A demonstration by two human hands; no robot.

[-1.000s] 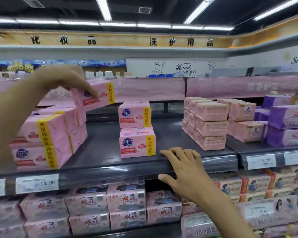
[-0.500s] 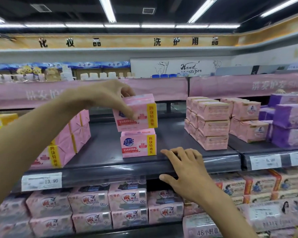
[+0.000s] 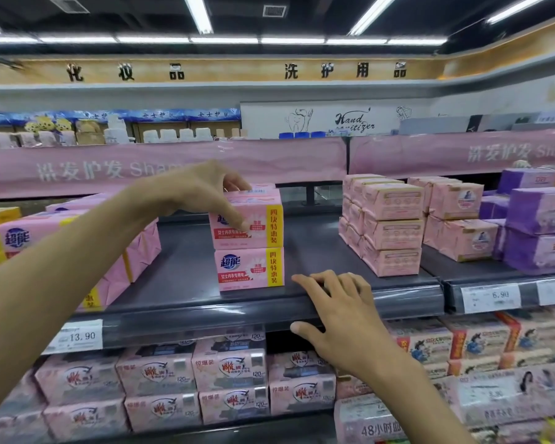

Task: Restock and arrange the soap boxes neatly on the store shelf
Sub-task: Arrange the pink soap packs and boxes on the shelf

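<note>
Now my left hand (image 3: 199, 193) holds the top box (image 3: 257, 216), thumb on its front and fingers (image 3: 237, 182) on its top. It sits on the bottom box (image 3: 250, 269), mid shelf (image 3: 186, 283). My right hand (image 3: 340, 315) is at 5 o'clock from them, fingers spread loose on the shelf edge. More pink boxes (image 3: 388, 225) stand at 3 o'clock.

We see the dark grey shelf (image 3: 318, 251) bearing a lower soap box (image 3: 250, 269) mid-front with an upper soap box (image 3: 263, 219) atop it, pink packs (image 3: 141, 248) at left, a paler pink stack (image 3: 388, 232) at right.
</note>
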